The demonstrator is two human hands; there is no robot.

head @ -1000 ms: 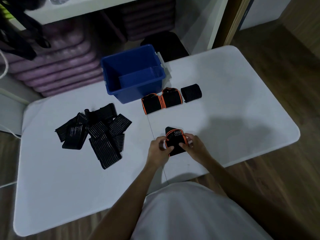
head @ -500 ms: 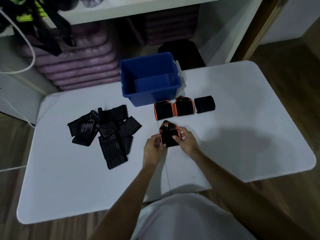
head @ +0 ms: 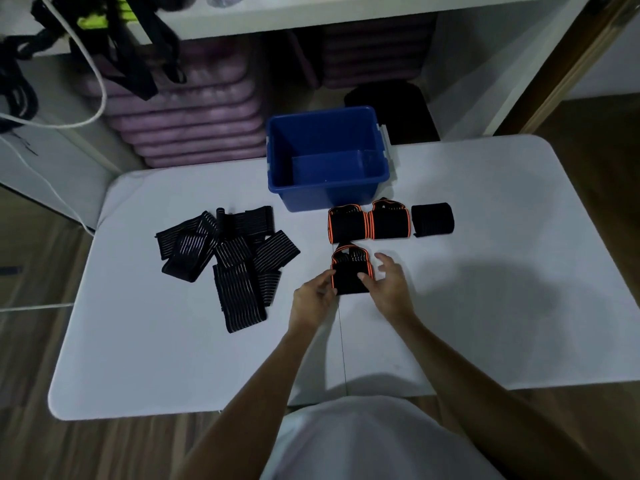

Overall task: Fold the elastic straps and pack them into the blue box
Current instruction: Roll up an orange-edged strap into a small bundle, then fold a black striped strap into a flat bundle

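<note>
White desk (head: 485,271) serving as folding surface. Blue box (head: 327,199) empty at far edge, within reach for packing. Unfolded straps (head: 228,258) heaped left; three folded ones (head: 389,221) lined up beside box. Left hand (head: 313,294) pinching fourth strap (head: 350,273); right hand (head: 389,284) released, fingers spread, steadying it. No legible writing.

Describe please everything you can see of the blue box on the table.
The blue box is an open rectangular tub that looks like plastic, with no lid on it and a pale clip at its right rim. It stands upright at the far edge of the white table, near the middle. Inside, only its bare blue floor and walls show; no strap lies in it yet. Three folded straps lie in a row just in front of it. Neither hand touches it.
</note>
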